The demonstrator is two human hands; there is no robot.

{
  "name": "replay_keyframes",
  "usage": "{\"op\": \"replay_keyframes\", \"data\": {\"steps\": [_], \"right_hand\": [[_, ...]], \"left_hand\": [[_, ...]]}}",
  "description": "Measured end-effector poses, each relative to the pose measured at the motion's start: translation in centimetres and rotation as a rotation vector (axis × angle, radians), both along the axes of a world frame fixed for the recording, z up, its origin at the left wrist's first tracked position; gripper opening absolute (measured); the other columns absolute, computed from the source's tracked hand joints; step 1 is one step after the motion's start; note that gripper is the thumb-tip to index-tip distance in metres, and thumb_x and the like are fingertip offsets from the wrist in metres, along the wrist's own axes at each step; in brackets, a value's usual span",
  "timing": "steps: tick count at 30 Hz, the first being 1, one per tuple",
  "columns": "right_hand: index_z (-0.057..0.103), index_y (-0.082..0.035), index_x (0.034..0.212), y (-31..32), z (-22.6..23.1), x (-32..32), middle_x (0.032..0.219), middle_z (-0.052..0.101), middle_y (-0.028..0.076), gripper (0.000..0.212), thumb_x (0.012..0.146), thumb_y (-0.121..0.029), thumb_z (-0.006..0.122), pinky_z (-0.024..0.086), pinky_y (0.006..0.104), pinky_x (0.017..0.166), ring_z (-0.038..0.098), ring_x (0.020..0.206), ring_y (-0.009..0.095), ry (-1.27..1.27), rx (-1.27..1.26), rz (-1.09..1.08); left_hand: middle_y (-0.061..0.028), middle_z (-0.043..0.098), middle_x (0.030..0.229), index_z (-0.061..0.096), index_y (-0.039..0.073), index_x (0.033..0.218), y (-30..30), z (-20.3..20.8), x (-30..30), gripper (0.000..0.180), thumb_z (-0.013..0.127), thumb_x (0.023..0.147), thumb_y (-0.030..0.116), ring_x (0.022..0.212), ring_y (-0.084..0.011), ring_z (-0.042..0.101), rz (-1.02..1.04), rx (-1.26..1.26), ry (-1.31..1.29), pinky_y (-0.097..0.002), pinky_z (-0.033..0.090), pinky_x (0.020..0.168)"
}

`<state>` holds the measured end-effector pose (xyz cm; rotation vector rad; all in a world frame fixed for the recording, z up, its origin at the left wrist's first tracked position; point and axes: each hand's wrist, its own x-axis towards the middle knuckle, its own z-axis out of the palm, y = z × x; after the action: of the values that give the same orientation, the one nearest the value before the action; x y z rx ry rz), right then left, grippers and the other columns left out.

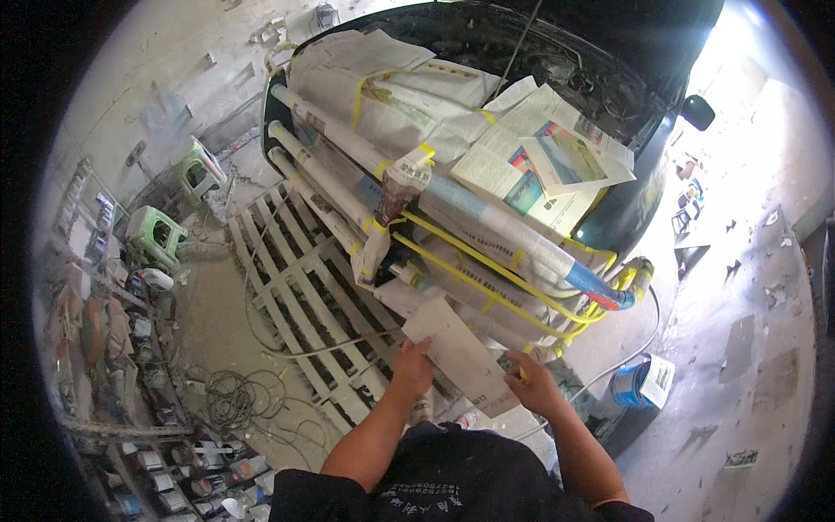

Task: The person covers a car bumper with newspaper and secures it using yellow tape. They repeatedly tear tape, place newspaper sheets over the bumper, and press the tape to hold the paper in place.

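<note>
Cluttered garage [213,317], masked car [474,157] at one o'clock; left hand [414,369] pinches paper sheet [461,358] at six; right hand [536,384] curled at five, hold unclear.

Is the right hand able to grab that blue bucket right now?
Probably not straight away: the right hand looks busy at the edge of the paper sheet, and the blue bucket seems to stand down low, off to its right.

Sheet [461,358] before car [633,213], stools [156,233] left, bucket [628,385] right
</note>
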<state>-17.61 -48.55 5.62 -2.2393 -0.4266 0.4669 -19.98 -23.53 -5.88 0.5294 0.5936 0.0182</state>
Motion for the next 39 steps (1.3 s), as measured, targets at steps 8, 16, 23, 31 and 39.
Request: {"op": "replay_keyframes", "data": {"steps": [8,16,23,31,39], "right_hand": [[0.049,-0.002,0.128,0.8,-2.1,3.1,0.093,0.064,0.02,0.043,0.087,-0.014,0.056,0.049,0.0411,0.079,0.064,0.089,0.033,0.052,-0.009,0.122],[0.051,-0.002,0.125,2.5,-4.6,7.1,0.115,0.059,0.026,0.04,0.087,-0.016,0.053,0.045,0.0483,0.091,0.056,0.106,0.044,-0.072,-0.1,0.182],[0.053,-0.008,0.125,5.5,-8.1,9.2,0.112,0.06,0.025,0.037,0.088,-0.013,0.053,0.045,0.046,0.091,0.057,0.105,0.041,-0.225,-0.163,0.261],[0.054,-0.007,0.122,10.3,-9.2,10.4,0.096,0.063,0.022,0.037,0.085,-0.012,0.054,0.052,0.0478,0.076,0.064,0.088,0.036,-0.343,-0.219,0.204],[0.054,-0.005,0.121,12.1,-8.9,10.8,0.106,0.062,0.023,0.034,0.088,-0.012,0.053,0.045,0.0472,0.089,0.058,0.1,0.042,-0.118,-0.244,0.069]], "left_hand": [[-0.0146,0.052,0.125,0.041,0.006,0.126,-0.6,-2.6,1.8,0.034,0.052,0.095,0.005,0.114,-0.0329,0.054,0.132,0.016,0.01,-0.0525,0.047,0.098],[-0.0113,0.052,0.124,0.039,0.005,0.131,-0.3,0.5,4.9,0.041,0.054,0.092,0.003,0.111,-0.0301,0.053,0.324,0.076,0.08,-0.0461,0.046,0.095],[-0.0154,0.044,0.132,0.024,0.008,0.14,2.0,-1.5,8.2,0.062,0.059,0.089,0.002,0.112,-0.0294,0.051,0.435,0.212,0.146,-0.0437,0.045,0.093],[-0.0233,0.035,0.139,0.028,0.002,0.142,5.4,-6.8,10.9,0.067,0.064,0.087,0.008,0.122,-0.035,0.042,0.299,0.95,0.289,-0.045,0.04,0.098],[-0.0227,0.029,0.136,0.029,-0.003,0.143,5.4,-6.1,13.4,0.064,0.062,0.091,0.015,0.118,-0.037,0.044,0.041,1.3,0.416,-0.0447,0.046,0.095]]}}
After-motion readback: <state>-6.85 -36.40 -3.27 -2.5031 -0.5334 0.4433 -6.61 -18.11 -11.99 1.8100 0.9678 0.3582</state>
